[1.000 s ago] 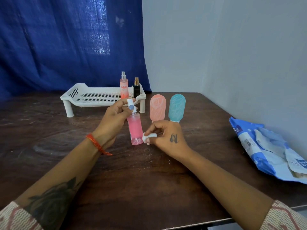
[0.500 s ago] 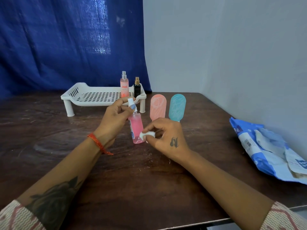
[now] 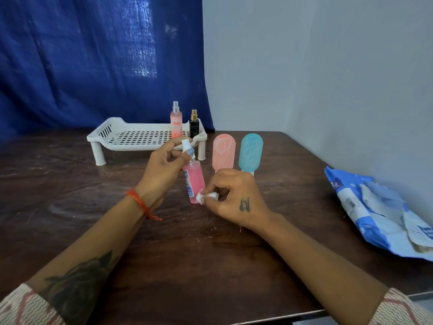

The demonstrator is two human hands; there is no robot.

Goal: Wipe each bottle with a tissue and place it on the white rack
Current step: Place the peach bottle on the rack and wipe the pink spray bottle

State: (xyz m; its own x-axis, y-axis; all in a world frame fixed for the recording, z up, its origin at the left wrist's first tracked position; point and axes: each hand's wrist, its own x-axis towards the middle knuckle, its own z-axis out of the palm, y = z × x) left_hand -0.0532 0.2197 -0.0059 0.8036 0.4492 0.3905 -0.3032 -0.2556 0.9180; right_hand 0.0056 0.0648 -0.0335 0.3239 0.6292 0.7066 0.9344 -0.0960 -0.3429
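Observation:
A pink spray bottle [image 3: 195, 181] stands tilted on the dark wooden table, held at its white cap by my left hand [image 3: 164, 170]. My right hand [image 3: 234, 198] pinches a small white tissue [image 3: 204, 197] against the bottle's lower side. Behind it stand a peach squeeze bottle [image 3: 223, 151] and a teal squeeze bottle [image 3: 250, 151], upside down on their caps. The white rack [image 3: 131, 139] sits further back and carries a tall peach spray bottle [image 3: 176, 120] and a small black bottle [image 3: 194, 125] at its right end.
A crumpled blue and white tissue packet [image 3: 379, 212] lies at the table's right edge by the grey wall. A blue curtain [image 3: 93, 62] hangs behind the rack. The table's front edge [image 3: 269, 316] runs close to my forearms.
The tissue in my right hand has slid down the pink bottle toward its base, and the bottle has turned so its label now faces left.

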